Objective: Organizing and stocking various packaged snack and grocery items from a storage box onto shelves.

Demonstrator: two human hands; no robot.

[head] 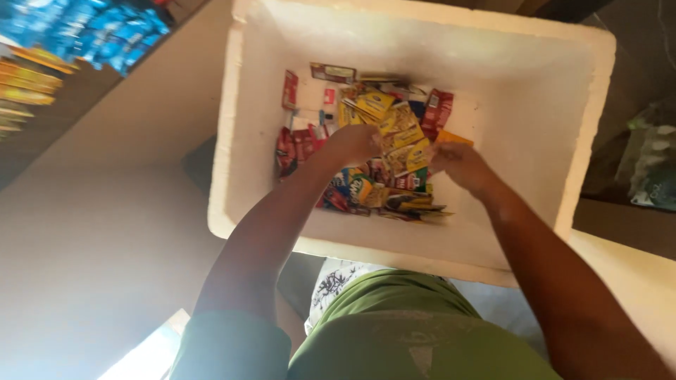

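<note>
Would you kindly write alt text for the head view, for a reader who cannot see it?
Two bare hands, left hand and right hand, reach into a white foam box and touch a pile of small yellow and red sachets on its bottom.

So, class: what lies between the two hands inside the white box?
Head view: yellow sachets lie between the left hand and right hand, on the box floor.

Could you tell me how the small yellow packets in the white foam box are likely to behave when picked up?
The yellow packets look thin and flat, so probably light and floppy. They lie loosely overlapped among red packets, so neighbours may slide as the left hand or right hand lifts one. Their wrappers look glossy, perhaps slippery. The foam box looks light too.
</note>
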